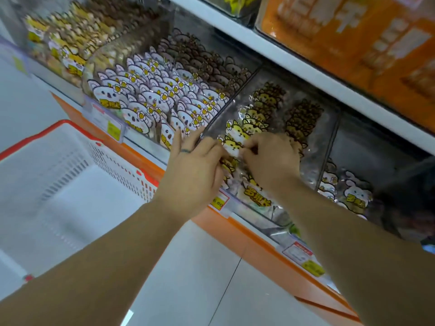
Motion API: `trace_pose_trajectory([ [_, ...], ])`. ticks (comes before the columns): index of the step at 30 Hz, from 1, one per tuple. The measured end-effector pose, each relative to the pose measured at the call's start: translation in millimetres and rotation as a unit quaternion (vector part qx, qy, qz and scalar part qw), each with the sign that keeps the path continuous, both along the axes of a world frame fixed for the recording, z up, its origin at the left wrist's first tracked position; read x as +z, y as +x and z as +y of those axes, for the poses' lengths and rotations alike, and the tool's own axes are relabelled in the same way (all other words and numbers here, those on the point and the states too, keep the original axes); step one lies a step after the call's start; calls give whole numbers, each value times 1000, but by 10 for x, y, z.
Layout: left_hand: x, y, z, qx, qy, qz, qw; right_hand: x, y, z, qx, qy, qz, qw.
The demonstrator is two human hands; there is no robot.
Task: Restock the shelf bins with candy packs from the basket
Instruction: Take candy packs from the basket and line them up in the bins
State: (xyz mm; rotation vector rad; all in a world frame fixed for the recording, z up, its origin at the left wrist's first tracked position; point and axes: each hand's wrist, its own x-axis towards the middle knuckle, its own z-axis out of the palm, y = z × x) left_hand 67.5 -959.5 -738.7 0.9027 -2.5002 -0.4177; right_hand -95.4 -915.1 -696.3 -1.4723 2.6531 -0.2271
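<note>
We observe both hands at the front of the middle clear bin on the shelf. The yellow cat packs stand upright in a row at the front left of this bin, and the front ones sit between the two hands. The right hand has its fingers curled and pinches the right edge of the front packs. The left hand lies against their left edge, beside the bin's divider. One finger is raised straight and the others reach forward close together; we cannot tell whether they grip the packs or only touch them. Brown packs fill a second row further right in the same bin. The neighbouring bin to the left is crowded with white flower packs. The basket, white with a red rim, sits low on the left, well apart from the hands. A price tag hangs on the shelf edge just below the left hand. Orange boxes occupy the shelf above.
</note>
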Motion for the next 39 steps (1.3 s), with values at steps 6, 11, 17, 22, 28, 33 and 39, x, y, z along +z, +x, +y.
trace_pose_trajectory([
  [6, 75, -128, 154, 72, 34, 51, 996, 107, -140, 81, 196, -9, 40, 980],
  [11, 143, -392, -170, 5, -88, -55, 995, 235, -439, -2, 141, -86, -165, 972],
  [17, 134, -426, -455, -62, -123, -94, 986, 25, -604, -283, 74, 12, -38, 996],
  [22, 35, -479, -519, -31, -168, -33, 985, -25, -629, -443, 97, -23, -37, 994],
  [28, 85, -434, -489, -48, -124, -53, 990, 113, -542, -217, 224, -39, -107, 968],
  [33, 211, -431, -488, -57, -81, -126, 987, 241, -842, -374, 83, -98, -69, 989],
  [39, 217, -464, -473, -35, -81, -172, 981, 4, -842, -577, 84, -61, -50, 993],
])
